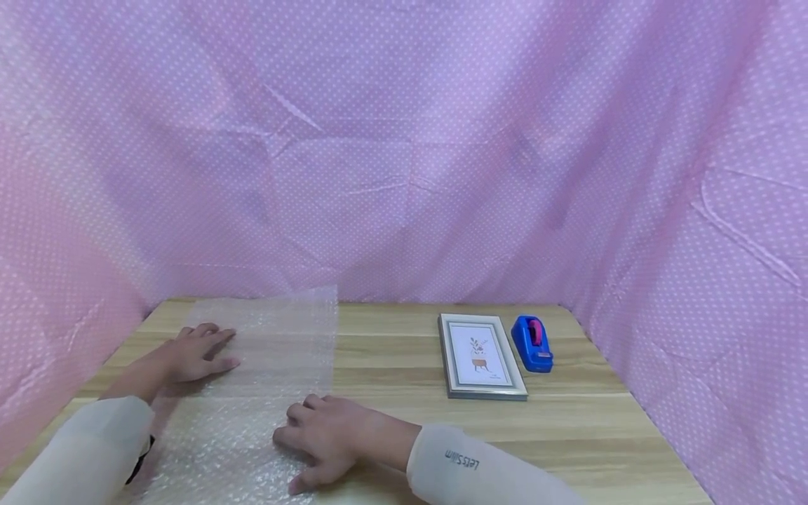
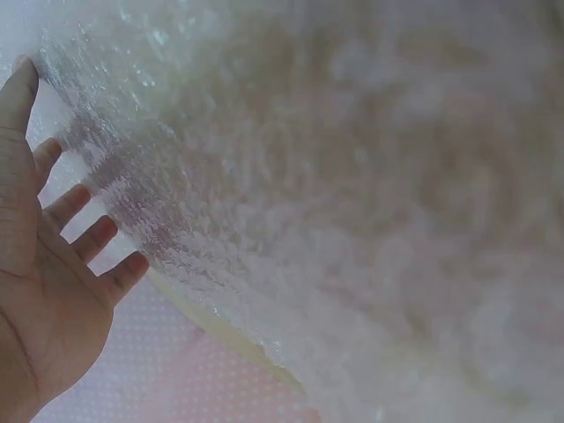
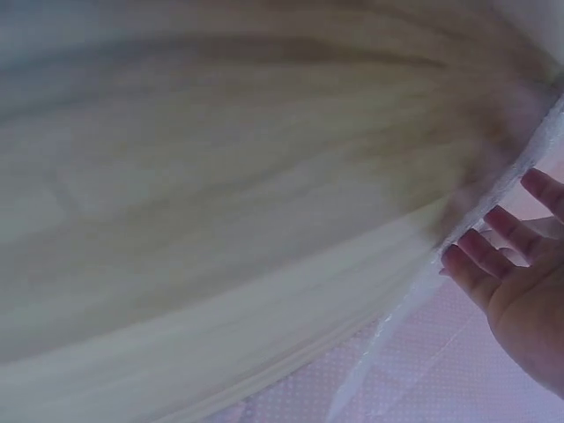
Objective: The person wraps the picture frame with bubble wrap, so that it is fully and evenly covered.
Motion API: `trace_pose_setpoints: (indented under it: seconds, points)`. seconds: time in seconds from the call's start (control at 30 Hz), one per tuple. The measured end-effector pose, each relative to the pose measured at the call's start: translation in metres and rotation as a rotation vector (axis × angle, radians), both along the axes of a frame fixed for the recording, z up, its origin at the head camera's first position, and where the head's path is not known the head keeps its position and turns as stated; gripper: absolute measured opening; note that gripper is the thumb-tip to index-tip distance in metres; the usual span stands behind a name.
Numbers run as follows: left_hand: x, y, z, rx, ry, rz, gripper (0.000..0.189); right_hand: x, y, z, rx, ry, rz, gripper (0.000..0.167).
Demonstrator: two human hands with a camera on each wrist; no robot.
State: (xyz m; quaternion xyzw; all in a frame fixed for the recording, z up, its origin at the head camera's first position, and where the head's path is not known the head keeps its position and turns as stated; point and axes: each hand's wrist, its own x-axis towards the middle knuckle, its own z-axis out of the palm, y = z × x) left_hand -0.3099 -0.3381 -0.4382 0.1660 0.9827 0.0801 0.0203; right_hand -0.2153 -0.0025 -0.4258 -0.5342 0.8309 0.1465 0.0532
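Observation:
A sheet of clear bubble wrap [image 1: 252, 379] lies over the left part of the wooden table, reaching its back edge. On its left side rests my left hand [image 1: 198, 353], palm down with fingers spread. My right hand [image 1: 328, 435] lies on the sheet's right side nearer the front, fingers slightly bent. In the left wrist view the fingertips of the left hand [image 2: 75, 238] touch the bubble wrap [image 2: 264, 211]. The right wrist view shows the right hand [image 3: 520, 273] with its fingertips at the edge of the bubble wrap [image 3: 388, 326]. Neither hand grips anything.
A picture frame [image 1: 480, 356] with a potted-plant print lies flat on the right part of the table [image 1: 391, 351]. Beside it stands a blue tape dispenser [image 1: 532, 345] with a pink roll core. Pink dotted cloth [image 1: 404, 154] hangs behind and at both sides.

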Motion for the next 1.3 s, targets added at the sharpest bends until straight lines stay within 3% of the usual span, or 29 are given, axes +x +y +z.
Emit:
trace_pose_setpoints:
  seconds: [0.23,0.7,1.3]
  points:
    - [-0.003,0.012,0.000,-0.018,0.009,-0.014,0.084,-0.002,0.015,-0.004,-0.015,0.031,0.028,0.073]
    - [-0.003,0.049,0.003,-0.041,0.012,-0.039,0.085,-0.008,0.057,-0.006,-0.103,-0.014,0.065,0.068]
    - [-0.013,0.102,0.000,-0.065,-0.099,-0.085,0.093,-0.003,0.117,-0.009,-0.192,-0.045,0.065,0.069]
